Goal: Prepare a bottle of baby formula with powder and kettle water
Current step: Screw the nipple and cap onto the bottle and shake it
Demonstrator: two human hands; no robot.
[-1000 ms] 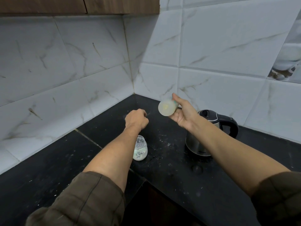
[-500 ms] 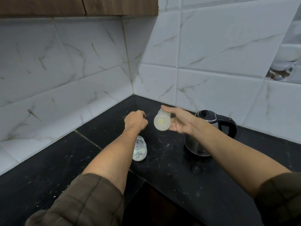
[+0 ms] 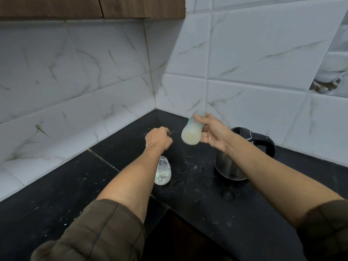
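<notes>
My right hand [image 3: 211, 131] grips a baby bottle [image 3: 191, 133] filled with pale milky liquid, held in the air above the black counter [image 3: 197, 196]; the bottle is blurred and its base faces me. My left hand [image 3: 158, 137] is a closed fist with nothing visible in it, hovering over the counter corner. Below my left forearm stands a small clear jar [image 3: 162, 173] with white powder in its lower part. A steel kettle [image 3: 231, 166] with a black handle stands on the counter under my right forearm.
White marble tiles [image 3: 113, 81] form the corner walls behind the counter. Wooden cabinets [image 3: 90, 6] hang above. Powder specks are scattered on the counter around the jar. A dark opening [image 3: 180, 236] lies below the counter's front edge.
My right hand has swung the bottle from lying sideways to base-down and blurred, moving it down, then back up and slightly right. The left fist has barely moved.
</notes>
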